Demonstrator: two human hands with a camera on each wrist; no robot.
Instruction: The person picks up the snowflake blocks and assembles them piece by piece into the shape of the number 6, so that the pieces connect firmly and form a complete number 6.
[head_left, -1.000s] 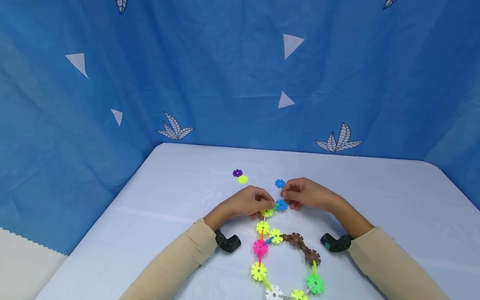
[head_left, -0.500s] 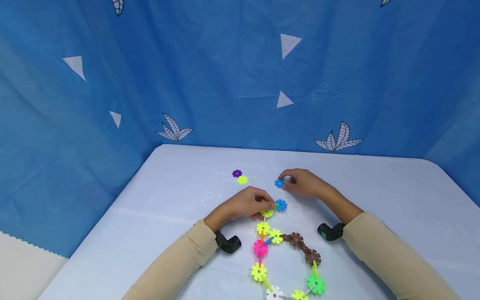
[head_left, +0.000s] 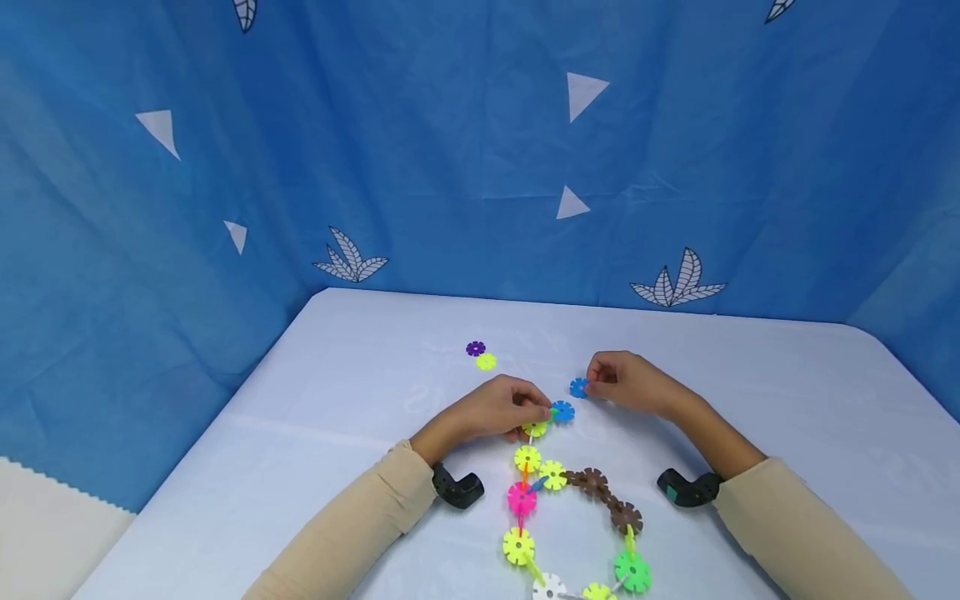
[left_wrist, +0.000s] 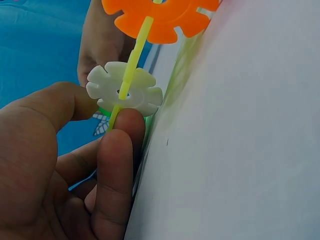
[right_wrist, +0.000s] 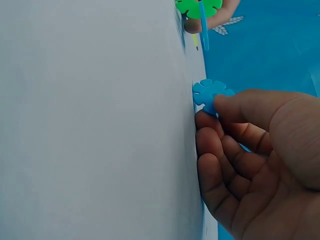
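My right hand [head_left: 633,383] pinches a loose blue notched snowflake disc [head_left: 577,387] between thumb and index finger, just above the tabletop. The chain's end blue disc [head_left: 563,412] lies close by, apart from the held one. My left hand [head_left: 497,410] holds the chain's upper end by a yellow disc [head_left: 536,428]. That yellow disc [left_wrist: 114,118] stands edge-on between thumb and fingers in the left wrist view, with a white disc [left_wrist: 140,95] slotted beside it. In the right wrist view a green disc [right_wrist: 197,7] joins the end blue one.
Below my hands the linked discs form a loop on the white table [head_left: 390,350], including a pink disc [head_left: 522,498], brown discs [head_left: 626,517] and a green disc [head_left: 632,572]. A purple disc [head_left: 476,348] and a yellow disc [head_left: 487,362] lie loose farther back.
My right hand moved from beside the chain's end to the loose blue disc, took hold of it, and brought it nearer and rightward. The left hand kept its place on the chain.
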